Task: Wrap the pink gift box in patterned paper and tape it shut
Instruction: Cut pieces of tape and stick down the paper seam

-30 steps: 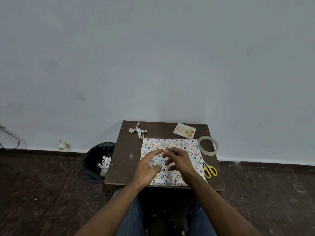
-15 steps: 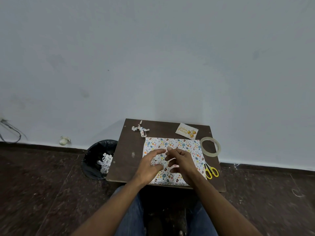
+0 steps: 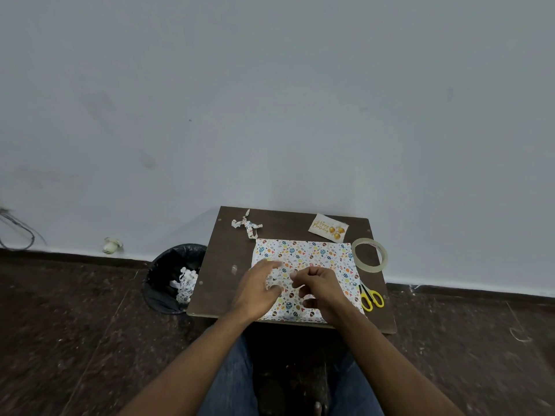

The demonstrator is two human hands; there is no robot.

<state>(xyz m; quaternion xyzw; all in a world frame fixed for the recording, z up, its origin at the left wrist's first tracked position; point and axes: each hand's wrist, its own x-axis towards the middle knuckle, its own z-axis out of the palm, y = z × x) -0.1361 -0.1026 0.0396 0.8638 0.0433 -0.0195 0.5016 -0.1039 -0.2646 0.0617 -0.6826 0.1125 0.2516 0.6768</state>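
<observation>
From your head camera, the wrapped box (image 3: 306, 265) lies flat in its patterned paper on the small dark table (image 3: 222, 265), toward the near and right part of the top, its long axis running left to right, parallel to the table's front edge. Your left hand (image 3: 255, 291) rests on the paper with fingers fairly straight and spread, pressing down on the wrap. Your right hand (image 3: 321, 288) sits just beside it with fingers curled in; motion blur keeps me from telling whether it pinches anything. A tape roll (image 3: 370, 258) lies at the table's right edge, just beside the box, with yellow-handled scissors (image 3: 371, 298) nearer you. A greeting card (image 3: 328, 232) and a twisted paper scrap (image 3: 247, 226) lie along the far edge. A black bin (image 3: 168, 280) holding paper offcuts stands on the dark floor (image 3: 75, 325) left of the table, below a plain pale wall (image 3: 270, 100).
</observation>
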